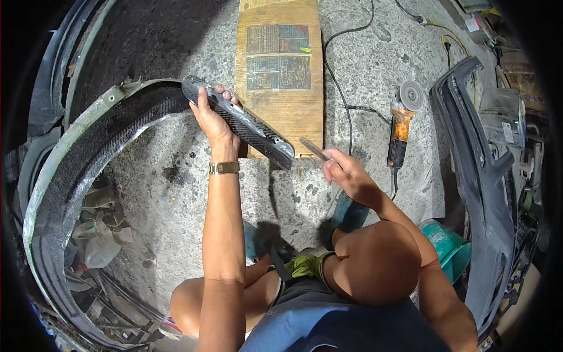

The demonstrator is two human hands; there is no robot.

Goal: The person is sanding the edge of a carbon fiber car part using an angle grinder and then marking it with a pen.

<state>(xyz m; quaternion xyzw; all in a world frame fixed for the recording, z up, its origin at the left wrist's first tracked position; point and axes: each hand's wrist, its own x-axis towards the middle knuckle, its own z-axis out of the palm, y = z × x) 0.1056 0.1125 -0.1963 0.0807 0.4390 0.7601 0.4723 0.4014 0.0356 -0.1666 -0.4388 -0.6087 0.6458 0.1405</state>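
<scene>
My left hand (216,117) is closed around the upper end of a long, narrow carbon-fibre part (249,130). This part has a black weave, small holes and greyish patches, and slants down to the right over the end of a wooden board (280,111). In my right hand (346,172), fingers pinch a slim, flat, blade-like metal tool (313,148); whether it is a file or a knife cannot be made out. Its tip points up and left, a short gap from the part's lower end.
An orange angle grinder (400,126) with a grey disc lies on the concrete floor, its dark cable (332,64) running beside the board. A large curved carbon-fibre piece (53,182) arcs along the left. On the right are a long black panel (478,170) and a green bucket (448,249).
</scene>
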